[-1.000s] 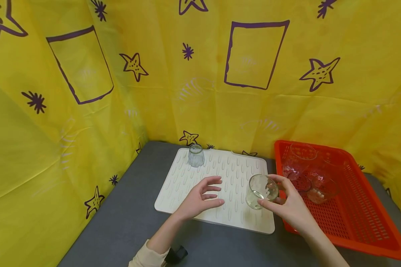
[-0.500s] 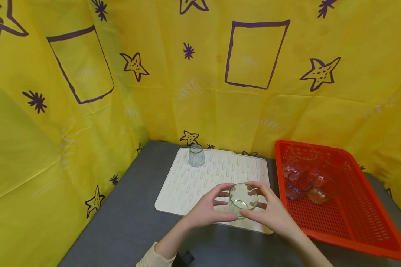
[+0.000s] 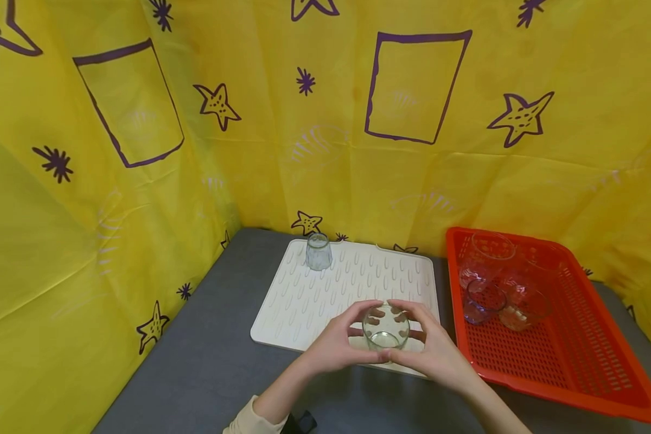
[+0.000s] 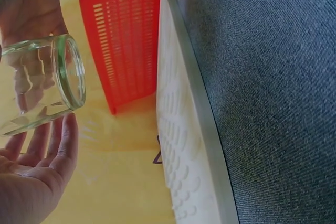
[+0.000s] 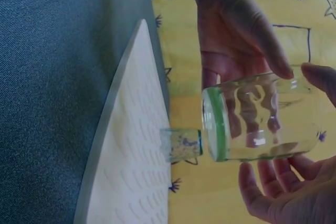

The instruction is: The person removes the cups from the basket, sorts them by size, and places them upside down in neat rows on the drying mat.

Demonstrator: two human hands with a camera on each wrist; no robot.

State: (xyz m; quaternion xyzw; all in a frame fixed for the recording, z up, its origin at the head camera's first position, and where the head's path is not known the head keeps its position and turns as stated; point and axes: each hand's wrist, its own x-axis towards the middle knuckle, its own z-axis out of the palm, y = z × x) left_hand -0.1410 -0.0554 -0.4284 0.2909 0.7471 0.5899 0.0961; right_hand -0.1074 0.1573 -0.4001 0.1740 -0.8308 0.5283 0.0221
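Observation:
Both hands hold a clear, green-tinged drinking glass [image 3: 385, 328] upright between them, over the front edge of a white ribbed drying mat [image 3: 304, 301]. The left hand [image 3: 333, 345] curves round its left side and the right hand [image 3: 436, 349] round its right. The two thumbs meet on the near side in the head view. In the left wrist view, the thick base of the glass [image 4: 68, 72] hangs well off the mat [image 4: 184, 129]. Fingers behind the glass [image 5: 262, 119] show through its wall in the right wrist view.
A smaller glass [image 3: 319, 253] stands upside down at the mat's back left. To the right is a red perforated basket [image 3: 553, 361] holding several glasses, one of them purplish [image 3: 484, 301]. A yellow patterned curtain [image 3: 282, 120] hangs behind the grey table [image 3: 206, 337].
The right hand has brought the glass left and nearer from the mat's right side. The left hand has moved right and taken hold of it too.

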